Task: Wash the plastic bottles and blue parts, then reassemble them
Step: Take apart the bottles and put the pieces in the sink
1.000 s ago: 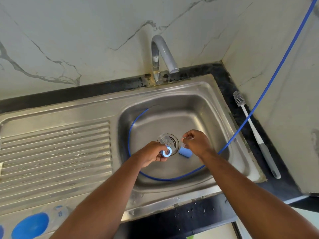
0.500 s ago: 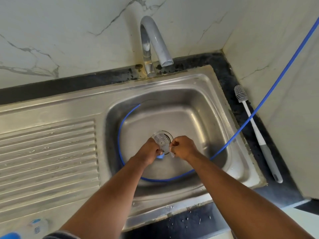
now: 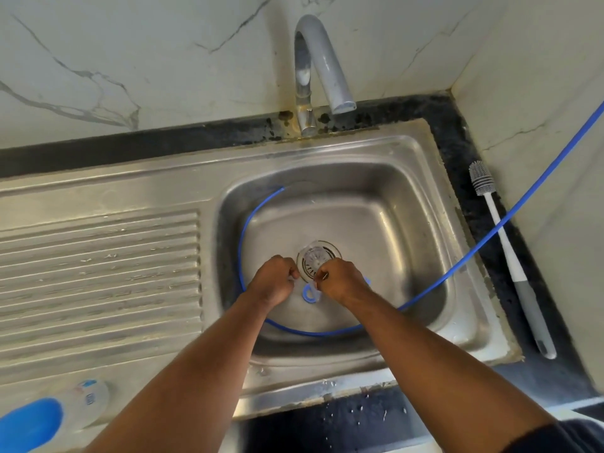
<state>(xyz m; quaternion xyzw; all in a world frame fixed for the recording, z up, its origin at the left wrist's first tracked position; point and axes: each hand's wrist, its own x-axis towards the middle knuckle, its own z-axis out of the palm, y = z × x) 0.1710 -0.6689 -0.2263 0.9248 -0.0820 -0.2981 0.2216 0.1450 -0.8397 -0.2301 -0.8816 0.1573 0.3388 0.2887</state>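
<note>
Clear plastic bottle (image 3: 315,256) over drain (image 3: 334,251), long axis pointing away from both hands; left hand (image 3: 274,282) pinches its near end, right hand (image 3: 340,282) curled alongside, contents unclear; blue ring (image 3: 308,295) just below.

Left hand (image 3: 274,282) & right hand (image 3: 340,282) meet in sink basin (image 3: 408,204), just in front of drain (image 3: 322,256); ring part (image 3: 309,295) betw. them. Hose (image 3: 490,237) loops round basin floor, exits right. Faucet (image 3: 322,60) behind; drainboard (image 3: 98,256) left, w/ bottle (image 3: 75,407) at near corner; brush (image 3: 510,256) on counter (image 3: 457,178) at right.
</note>
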